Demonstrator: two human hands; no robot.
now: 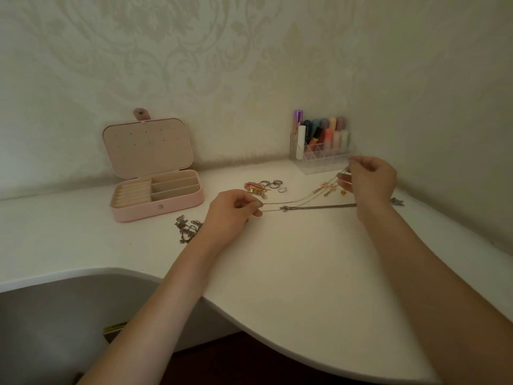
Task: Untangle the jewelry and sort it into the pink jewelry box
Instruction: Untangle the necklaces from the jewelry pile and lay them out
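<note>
Nearest us, our two bare forearms reach up from the lower edge of the frame over the curved white bench. At centre, our left hand pinches the near ends of the thin gold and silver necklace chains, its grip closed on them between thumb and fingertips. The chains run right and upward to our right hand, which pinches their far ends, lifted slightly above the bench. We judge they are held apart like this to stretch the strands and show where they cross. Small gold charms hang partway along, close to the right hand.

Left of the left wrist lies a dark tangled chain bundle, not yet dealt with. Beyond the left hand sits a loose cluster of silver rings and a beaded bracelet.

Farther, at centre left, the pink rectangular jewelry box stands open, lid up, its compartments apparently empty. At upper right, against the wall, a clear plastic organiser of coloured tubes stands.
</note>
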